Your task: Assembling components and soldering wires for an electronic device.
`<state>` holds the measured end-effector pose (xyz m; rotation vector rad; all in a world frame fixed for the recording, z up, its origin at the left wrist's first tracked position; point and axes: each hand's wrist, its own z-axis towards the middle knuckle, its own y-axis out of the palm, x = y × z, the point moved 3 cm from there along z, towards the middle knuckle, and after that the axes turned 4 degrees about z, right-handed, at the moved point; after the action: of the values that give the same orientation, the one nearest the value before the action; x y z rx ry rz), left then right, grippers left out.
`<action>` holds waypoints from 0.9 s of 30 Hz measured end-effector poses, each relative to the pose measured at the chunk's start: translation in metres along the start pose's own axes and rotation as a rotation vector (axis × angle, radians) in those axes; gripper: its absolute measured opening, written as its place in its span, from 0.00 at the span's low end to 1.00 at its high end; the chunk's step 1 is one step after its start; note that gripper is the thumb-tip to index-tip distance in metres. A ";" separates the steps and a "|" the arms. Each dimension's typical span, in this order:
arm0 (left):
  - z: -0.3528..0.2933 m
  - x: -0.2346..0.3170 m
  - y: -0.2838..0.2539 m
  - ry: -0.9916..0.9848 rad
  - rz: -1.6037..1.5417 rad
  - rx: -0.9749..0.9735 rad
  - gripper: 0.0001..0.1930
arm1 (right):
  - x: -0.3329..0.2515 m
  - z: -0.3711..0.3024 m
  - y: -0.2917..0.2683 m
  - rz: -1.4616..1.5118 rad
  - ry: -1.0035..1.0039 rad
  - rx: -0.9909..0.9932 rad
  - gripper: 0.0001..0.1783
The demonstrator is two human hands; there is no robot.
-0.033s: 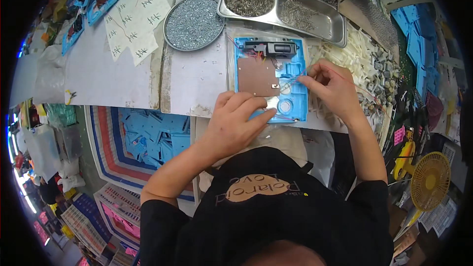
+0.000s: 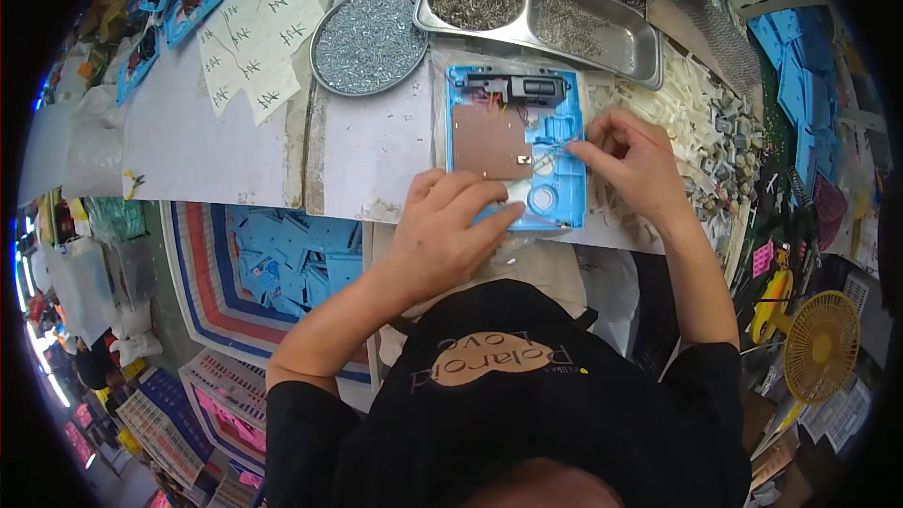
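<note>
A blue plastic casing [image 2: 575, 190] lies open on the worktable. Inside it are a brown circuit board [image 2: 489, 143], a black module [image 2: 536, 89] along the far side and thin coloured wires. My left hand [image 2: 451, 221] grips the casing's near left corner, fingers bent over the board's near edge and thumb along the front. At the casing's right side, my right hand [image 2: 625, 158] is closed in a pinch on a thin wire [image 2: 567, 148]; a red strand also runs over its fingers. The exact spot between the right fingertips is too small to make out.
A round tray of small screws [image 2: 369, 42] and a metal compartment tray [image 2: 641, 49] of small metal parts stand beyond the casing. White plastic parts [image 2: 696, 122] are heaped at right. A striped bag [image 2: 202, 273] of blue pieces sits below the table's left edge, a yellow fan [image 2: 821, 343] at lower right.
The casing and my left hand have shifted very slightly away from me. My right hand keeps its pinch in nearly the same place.
</note>
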<state>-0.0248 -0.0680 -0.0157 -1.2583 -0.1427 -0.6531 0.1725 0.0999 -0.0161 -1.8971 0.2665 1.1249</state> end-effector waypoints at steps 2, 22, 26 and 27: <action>0.003 -0.007 -0.002 -0.022 -0.030 -0.033 0.19 | 0.007 0.010 0.001 0.068 0.048 -0.019 0.20; 0.064 0.009 0.016 -0.035 0.001 0.074 0.10 | -0.029 -0.021 -0.005 0.344 -0.183 -0.020 0.06; 0.029 0.025 0.007 0.207 -0.169 -0.129 0.14 | -0.038 -0.056 -0.001 0.167 -0.523 -0.307 0.17; 0.021 0.026 0.006 0.203 -0.156 -0.075 0.11 | -0.041 -0.056 0.003 0.087 -0.579 -0.289 0.20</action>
<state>0.0048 -0.0578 -0.0024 -1.2529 -0.0482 -0.9238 0.1813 0.0450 0.0250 -1.7170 -0.1477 1.7886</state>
